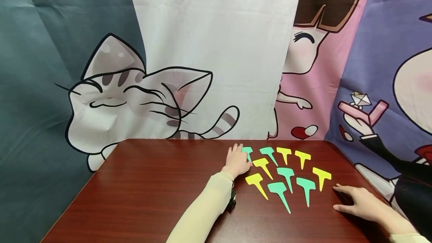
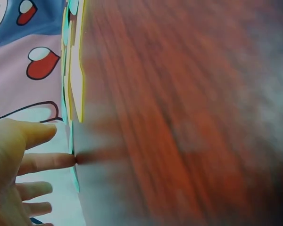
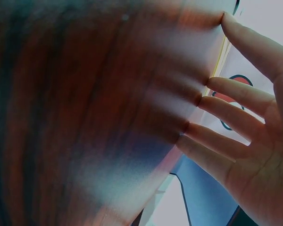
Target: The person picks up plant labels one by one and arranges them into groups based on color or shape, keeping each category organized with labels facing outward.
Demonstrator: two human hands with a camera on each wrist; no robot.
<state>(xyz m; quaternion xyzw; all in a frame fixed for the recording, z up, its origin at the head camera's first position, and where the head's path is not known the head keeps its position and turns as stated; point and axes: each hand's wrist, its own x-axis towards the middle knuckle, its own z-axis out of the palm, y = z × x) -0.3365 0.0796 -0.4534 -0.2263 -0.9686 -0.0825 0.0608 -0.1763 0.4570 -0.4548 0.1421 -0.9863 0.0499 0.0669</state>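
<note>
touching a far green tag (image 1: pixel 248 153) with left hand (image 1: pixel 237 161)
resting right hand (image 1: pixel 362 202) on counter (image 1: pixel 162 190), right of rightmost yellow tag (image 1: pixel 321 176), with both hands spread

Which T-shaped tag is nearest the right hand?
The yellow tag farthest right in the head view: it lies just off the fingertips of the right hand, while all the others lie farther left.
</note>
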